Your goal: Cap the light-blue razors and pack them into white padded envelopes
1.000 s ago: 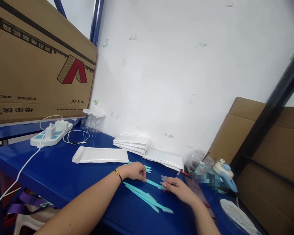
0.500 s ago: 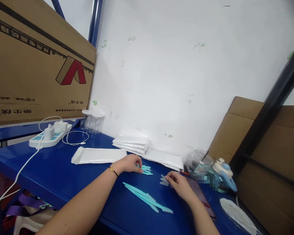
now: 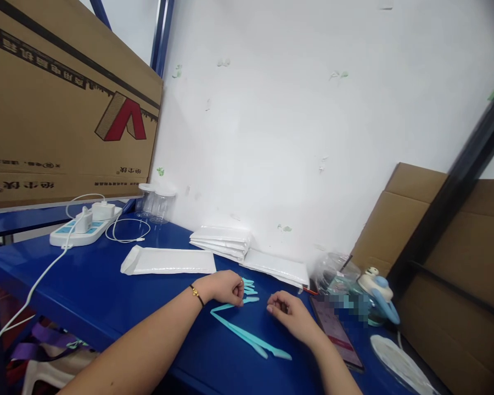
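My left hand (image 3: 225,286), with a bracelet at the wrist, rests on the blue table (image 3: 107,291). Its fingers are curled over one end of a long teal strip (image 3: 230,305) that lies slanted beneath it. Just beyond its fingertips lies a small pile of short teal pieces (image 3: 249,285). My right hand (image 3: 290,314) hovers close to the right, fingers curled in a pinch; what it holds is hidden. More long teal strips (image 3: 253,338) lie side by side on the table between my two forearms.
A white padded envelope (image 3: 170,261) lies flat behind my left hand, with a stack of them (image 3: 222,240) by the wall. A phone (image 3: 338,333), a toy-shaped bottle (image 3: 376,296) and a white disc (image 3: 399,365) sit right. A power strip (image 3: 82,231), clear jars (image 3: 156,206) and a cardboard box (image 3: 66,104) stand left.
My left hand came back from the short pieces and now covers a long strip's end. My right hand shifted left, its fingers curling in, and the small pale pieces by it are gone from sight.
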Available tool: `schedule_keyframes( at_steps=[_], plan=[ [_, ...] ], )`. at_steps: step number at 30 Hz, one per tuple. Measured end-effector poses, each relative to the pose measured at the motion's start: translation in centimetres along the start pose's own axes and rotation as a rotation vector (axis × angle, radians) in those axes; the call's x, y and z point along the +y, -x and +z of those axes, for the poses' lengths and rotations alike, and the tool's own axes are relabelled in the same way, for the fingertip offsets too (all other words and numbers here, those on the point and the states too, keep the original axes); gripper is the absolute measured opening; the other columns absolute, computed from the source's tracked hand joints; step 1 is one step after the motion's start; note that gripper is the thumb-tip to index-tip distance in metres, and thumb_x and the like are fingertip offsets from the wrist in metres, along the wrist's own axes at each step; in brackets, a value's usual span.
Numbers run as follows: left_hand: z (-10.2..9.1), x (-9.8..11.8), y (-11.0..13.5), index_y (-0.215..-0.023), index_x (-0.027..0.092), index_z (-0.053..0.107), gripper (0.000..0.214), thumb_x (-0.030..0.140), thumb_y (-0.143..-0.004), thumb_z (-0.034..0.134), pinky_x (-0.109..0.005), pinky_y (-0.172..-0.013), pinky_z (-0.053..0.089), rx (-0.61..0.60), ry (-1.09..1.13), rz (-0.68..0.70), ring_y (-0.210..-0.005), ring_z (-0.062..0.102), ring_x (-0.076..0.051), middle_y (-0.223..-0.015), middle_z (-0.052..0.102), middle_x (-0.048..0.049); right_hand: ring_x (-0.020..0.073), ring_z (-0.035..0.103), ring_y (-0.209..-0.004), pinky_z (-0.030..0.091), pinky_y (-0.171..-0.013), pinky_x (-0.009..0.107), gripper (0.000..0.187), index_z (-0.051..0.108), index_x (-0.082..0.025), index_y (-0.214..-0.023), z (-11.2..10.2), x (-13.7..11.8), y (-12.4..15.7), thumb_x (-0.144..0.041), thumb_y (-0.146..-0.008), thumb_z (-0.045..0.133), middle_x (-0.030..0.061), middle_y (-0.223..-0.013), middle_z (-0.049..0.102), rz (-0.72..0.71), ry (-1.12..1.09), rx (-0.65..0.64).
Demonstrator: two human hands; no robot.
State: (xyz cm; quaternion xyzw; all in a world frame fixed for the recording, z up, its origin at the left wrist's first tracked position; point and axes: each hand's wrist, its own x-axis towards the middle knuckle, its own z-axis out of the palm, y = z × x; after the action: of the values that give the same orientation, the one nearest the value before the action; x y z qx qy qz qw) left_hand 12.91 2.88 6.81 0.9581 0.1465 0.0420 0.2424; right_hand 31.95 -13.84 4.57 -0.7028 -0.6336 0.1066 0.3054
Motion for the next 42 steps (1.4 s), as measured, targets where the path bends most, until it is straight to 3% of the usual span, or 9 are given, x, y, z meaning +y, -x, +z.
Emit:
schedule_keyframes(
  at_steps=[5, 9, 16, 23, 27, 29, 35, 38, 42],
  plan=[
    [0.7, 0.4, -0.4, -0.079, 0.022, 0.068, 0.013, 0.021, -0.067, 0.064, -0.017, -0.051, 0.038, -0.077, 0.056, 0.010, -0.063, 0.059, -0.012, -0.071, 0.067, 0.0024, 0.0159, 0.053, -0.070, 0.038, -0.072, 0.030, 0.019, 0.062, -0.027, -0.098, 0.8, -1.6, -0.1, -0.033, -0.081, 0.056, -0.0012, -0.079, 0.056, -0.026, 0.174, 0.026],
    [0.9, 0.6, -0.5, -0.088, 0.023, 0.065, 0.027, 0.024, -0.062, 0.071, -0.019, -0.055, 0.040, 0.017, 0.050, 0.004, -0.071, 0.061, -0.014, -0.081, 0.067, 0.0018, 0.0166, 0.052, -0.075, 0.035, -0.077, 0.032, 0.018, 0.061, -0.029, -0.099, 1.3, -2.0, -0.3, -0.029, -0.082, 0.055, -0.0012, -0.083, 0.056, -0.022, 0.265, 0.006],
    [1.1, 0.8, -0.4, -0.097, 0.023, 0.057, 0.036, 0.009, -0.064, 0.058, -0.018, -0.057, 0.042, -0.051, 0.187, 0.060, -0.071, 0.063, -0.013, -0.078, 0.068, 0.0040, 0.0164, 0.050, -0.076, 0.032, -0.075, 0.030, 0.005, 0.059, -0.024, -0.077, 2.1, -2.7, -0.4, -0.026, -0.081, 0.057, -0.0021, -0.082, 0.056, 0.003, 0.267, -0.012],
    [-0.2, -0.6, -0.7, -0.096, 0.022, 0.057, 0.032, 0.007, -0.070, 0.048, -0.019, -0.060, 0.040, 0.225, -0.024, 0.034, -0.070, 0.060, -0.013, -0.075, 0.065, 0.0027, 0.0161, 0.054, -0.073, 0.033, -0.076, 0.032, 0.012, 0.062, -0.022, -0.072, -0.2, -0.6, -0.5, -0.027, -0.080, 0.054, -0.0007, -0.079, 0.060, 0.028, 0.257, 0.080],
    [-0.5, -1.4, -0.8, -0.097, 0.021, 0.060, 0.032, 0.014, -0.066, 0.059, -0.021, -0.064, 0.040, 0.304, -0.078, 0.004, -0.079, 0.058, -0.016, -0.086, 0.064, -0.0010, 0.0171, 0.054, -0.067, 0.036, -0.066, 0.028, 0.015, 0.065, -0.021, -0.075, -1.6, 1.1, -0.1, -0.035, -0.075, 0.060, 0.0005, -0.072, 0.060, 0.099, 0.189, 0.149],
    [-0.4, -1.2, -0.8, -0.097, 0.021, 0.061, 0.033, 0.021, -0.064, 0.066, -0.021, -0.065, 0.040, 0.325, -0.062, 0.025, -0.081, 0.057, -0.017, -0.091, 0.062, -0.0016, 0.0160, 0.052, -0.065, 0.037, -0.060, 0.025, 0.018, 0.064, -0.020, -0.075, -1.9, 1.0, 0.5, -0.037, -0.071, 0.065, -0.0001, -0.070, 0.058, 0.101, 0.088, 0.075],
    [0.0, 0.2, -0.5, -0.090, 0.019, 0.066, 0.026, 0.039, -0.073, 0.062, -0.019, -0.056, 0.039, 0.128, 0.124, 0.087, -0.068, 0.057, -0.014, -0.076, 0.064, -0.0007, 0.0092, 0.045, -0.057, 0.030, -0.048, 0.019, 0.031, 0.063, -0.016, -0.066, -2.0, -0.8, 2.0, -0.029, -0.048, 0.084, -0.0032, -0.065, 0.053, 0.128, -0.096, -0.452],
    [0.2, 0.7, -0.1, -0.091, 0.019, 0.068, 0.033, 0.048, -0.077, 0.058, -0.019, -0.056, 0.039, 0.013, 0.191, 0.122, -0.068, 0.057, -0.014, -0.076, 0.066, -0.0007, 0.0086, 0.044, -0.054, 0.030, -0.048, 0.018, 0.020, 0.060, -0.016, -0.067, -1.6, -0.8, 2.0, -0.024, -0.060, 0.076, -0.0038, -0.060, 0.051, 0.153, -0.146, -0.458],
    [0.7, 1.0, -0.1, -0.089, 0.022, 0.069, 0.028, 0.046, -0.077, 0.060, -0.020, -0.059, 0.038, -0.043, 0.135, 0.186, -0.071, 0.058, -0.015, -0.080, 0.067, 0.0002, 0.0100, 0.045, -0.059, 0.034, -0.053, 0.020, 0.015, 0.057, -0.016, -0.070, -1.2, -0.7, 1.5, -0.025, -0.068, 0.069, -0.0026, -0.068, 0.052, 0.086, -0.161, -0.306]
  ],
)
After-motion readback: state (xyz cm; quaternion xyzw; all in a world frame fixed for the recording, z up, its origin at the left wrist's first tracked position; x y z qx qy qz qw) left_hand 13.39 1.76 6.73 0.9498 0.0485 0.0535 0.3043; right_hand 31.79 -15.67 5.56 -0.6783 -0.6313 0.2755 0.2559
